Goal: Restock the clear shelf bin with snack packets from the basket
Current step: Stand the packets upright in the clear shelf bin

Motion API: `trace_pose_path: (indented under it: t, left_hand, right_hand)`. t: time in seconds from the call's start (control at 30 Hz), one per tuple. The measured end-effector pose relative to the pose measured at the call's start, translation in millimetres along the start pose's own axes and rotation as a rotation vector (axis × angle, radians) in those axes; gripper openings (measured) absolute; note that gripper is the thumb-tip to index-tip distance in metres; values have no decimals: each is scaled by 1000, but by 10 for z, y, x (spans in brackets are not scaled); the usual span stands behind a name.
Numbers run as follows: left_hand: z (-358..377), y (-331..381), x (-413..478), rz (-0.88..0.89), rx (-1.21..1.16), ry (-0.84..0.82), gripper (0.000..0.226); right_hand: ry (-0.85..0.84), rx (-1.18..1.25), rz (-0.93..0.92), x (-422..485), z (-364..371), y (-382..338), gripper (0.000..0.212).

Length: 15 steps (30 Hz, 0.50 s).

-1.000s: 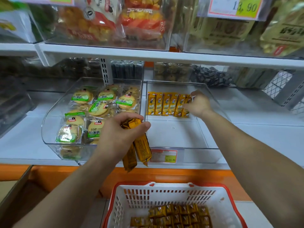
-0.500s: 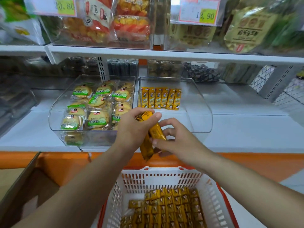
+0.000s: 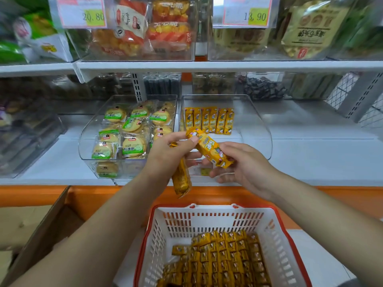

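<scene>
Item: clear bin point(image 3: 259, 129), mostly unfilled. One row of six yellow packets point(image 3: 209, 120) stands upright at its back; the floor in front of that row is bare.

Item: left hand point(image 3: 165, 156), in front of the bin's left front corner. It grasps two packets. The thumb presses the upper end of a slanted packet point(image 3: 211, 150), and a second packet point(image 3: 182, 179) hangs down from under the fingers.

Item: right hand point(image 3: 244, 166), in front of the bin's front edge. Its fingers pinch the lower end of the slanted packet, so both hands hold that packet at once.

Item: basket point(image 3: 207, 222), below and in front of the bin. Many more yellow packets point(image 3: 223, 255) lie in its bottom.

Item: biscuit bin point(image 3: 86, 141), touching the clear bin on its left, filled with round wrapped biscuits.

Stage, as judged: the slanted packet is passing from the left hand to the right, ready to go into the bin.

Risks, as judged:
- The hanging packet looks loosely held. Drawing the slanted packet away may loosen the fingers and drop it towards the basket or beside it.
- A packet set down crooked could tip the standing row.
- A reach drifting left of the bin would put the packet among the biscuits.
</scene>
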State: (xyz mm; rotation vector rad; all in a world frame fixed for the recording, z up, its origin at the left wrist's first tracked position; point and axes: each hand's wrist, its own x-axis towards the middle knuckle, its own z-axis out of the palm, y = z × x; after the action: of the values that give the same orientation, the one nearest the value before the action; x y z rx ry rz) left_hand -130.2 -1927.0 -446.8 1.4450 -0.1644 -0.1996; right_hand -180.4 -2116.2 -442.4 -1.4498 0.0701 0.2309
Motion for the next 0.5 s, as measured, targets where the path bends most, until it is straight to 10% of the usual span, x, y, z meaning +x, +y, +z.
trace_pose_path:
  t: [0.5]
  left_hand:
    - [124, -65, 10, 14, 314, -184, 27]
  right_hand:
    - [306, 119, -275, 141, -217, -32, 42]
